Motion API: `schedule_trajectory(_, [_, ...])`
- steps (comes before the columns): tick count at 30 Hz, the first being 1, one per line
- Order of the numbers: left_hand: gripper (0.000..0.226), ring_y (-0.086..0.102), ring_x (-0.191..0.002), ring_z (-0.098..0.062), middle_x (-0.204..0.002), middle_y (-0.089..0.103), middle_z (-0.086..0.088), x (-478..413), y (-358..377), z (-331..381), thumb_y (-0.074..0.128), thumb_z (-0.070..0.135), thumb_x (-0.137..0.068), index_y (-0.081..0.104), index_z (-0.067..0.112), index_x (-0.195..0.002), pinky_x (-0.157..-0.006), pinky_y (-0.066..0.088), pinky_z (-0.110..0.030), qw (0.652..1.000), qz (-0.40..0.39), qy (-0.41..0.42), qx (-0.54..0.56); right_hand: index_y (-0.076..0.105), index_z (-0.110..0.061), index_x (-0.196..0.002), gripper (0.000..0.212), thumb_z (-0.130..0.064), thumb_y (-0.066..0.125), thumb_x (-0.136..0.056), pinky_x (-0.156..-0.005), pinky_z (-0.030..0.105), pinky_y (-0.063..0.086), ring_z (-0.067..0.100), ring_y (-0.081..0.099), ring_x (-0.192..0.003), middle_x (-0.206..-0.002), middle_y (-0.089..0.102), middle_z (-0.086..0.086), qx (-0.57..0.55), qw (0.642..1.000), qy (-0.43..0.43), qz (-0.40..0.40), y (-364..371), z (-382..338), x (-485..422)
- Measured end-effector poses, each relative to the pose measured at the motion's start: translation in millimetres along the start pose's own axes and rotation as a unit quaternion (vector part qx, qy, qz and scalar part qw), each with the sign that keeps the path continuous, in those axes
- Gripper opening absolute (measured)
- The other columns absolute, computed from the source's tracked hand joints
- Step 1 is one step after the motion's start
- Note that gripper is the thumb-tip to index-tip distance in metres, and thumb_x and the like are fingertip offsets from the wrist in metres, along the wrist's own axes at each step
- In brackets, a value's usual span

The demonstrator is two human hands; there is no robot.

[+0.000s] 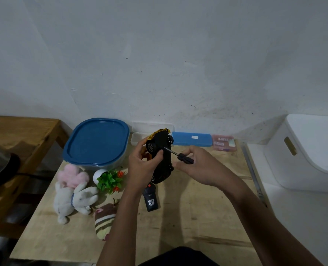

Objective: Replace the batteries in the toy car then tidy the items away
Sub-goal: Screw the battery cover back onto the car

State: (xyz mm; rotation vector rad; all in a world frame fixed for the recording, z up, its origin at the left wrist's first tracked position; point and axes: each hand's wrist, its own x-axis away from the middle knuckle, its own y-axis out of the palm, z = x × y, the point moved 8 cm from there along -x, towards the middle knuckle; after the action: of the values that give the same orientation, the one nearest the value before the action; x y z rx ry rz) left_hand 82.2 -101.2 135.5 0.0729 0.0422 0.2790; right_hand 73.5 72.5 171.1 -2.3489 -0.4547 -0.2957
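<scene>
I record the left hand (142, 164) gripping the toy car (164, 158), fingers curled round its body. The car is held above the tabletop (197, 217), toward the far edge, black underside turned to the right. The right hand (199, 166) grips 1 screwdriver (180, 156) by its black handle, and the tip touches the underside. 1 black remote control (150, 200) lies on the tabletop just below the car. Along the far edge stand a blue-lidded container (97, 141), a blue case (192, 141) and a pink box (224, 143). 1 plush rabbit (73, 200) lies near the left edge.
</scene>
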Motion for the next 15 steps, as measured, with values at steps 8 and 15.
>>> schedule_trajectory(8, [0.041,0.069,-0.098,-0.004,-0.102,0.073,0.012,1,1,-1,0.074,0.006,-0.086,0.064,0.023,-0.122,-0.075,0.055,-0.017,1.000,-0.009,-0.005,-0.006,0.069,-0.017,-0.108,0.041,-0.047,0.044,-0.099,-0.060,0.023,0.037,0.008,0.053,-0.070,-0.073,0.055,-0.009,0.052,0.998,-0.024,0.032,-5,-2,-1])
schedule_trajectory(15, [0.042,0.070,-0.097,-0.004,-0.106,0.072,0.004,-1,0,-1,0.075,0.007,-0.086,0.064,0.026,-0.122,-0.075,0.056,-0.019,1.000,-0.004,-0.014,-0.005,0.057,-0.026,-0.095,0.017,-0.042,0.062,-0.091,-0.069,0.029,0.049,0.010,0.062,-0.082,-0.093,0.063,-0.005,0.000,0.999,-0.014,0.042,-8,3,-6])
